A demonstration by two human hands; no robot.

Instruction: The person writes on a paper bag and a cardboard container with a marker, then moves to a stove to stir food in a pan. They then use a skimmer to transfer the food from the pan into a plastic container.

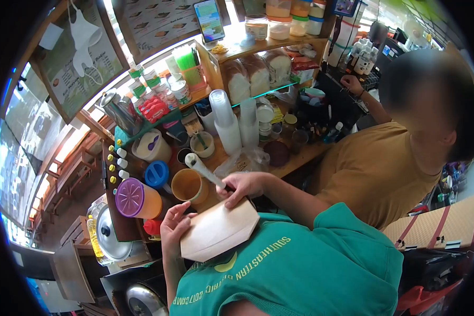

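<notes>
A light brown paper box (219, 230) with angled corners is held close to the green shirt. My left hand (175, 226) grips its left edge, with the thumb over the top. My right hand (240, 187) pinches the box's upper right edge and also holds a white tube-like object (205, 171), which points up and left. An orange-brown open container (189, 186) stands just beyond the box. A clear plastic bag (243, 162) lies beyond my right hand.
A person in a brown shirt (376, 168) is close on the right. Around the counter are stacked plastic cups (225, 124), a purple-lidded container (138, 198), a blue-lidded jug (157, 174) and bagged bread (255, 76). A pot lid (111, 231) is at lower left.
</notes>
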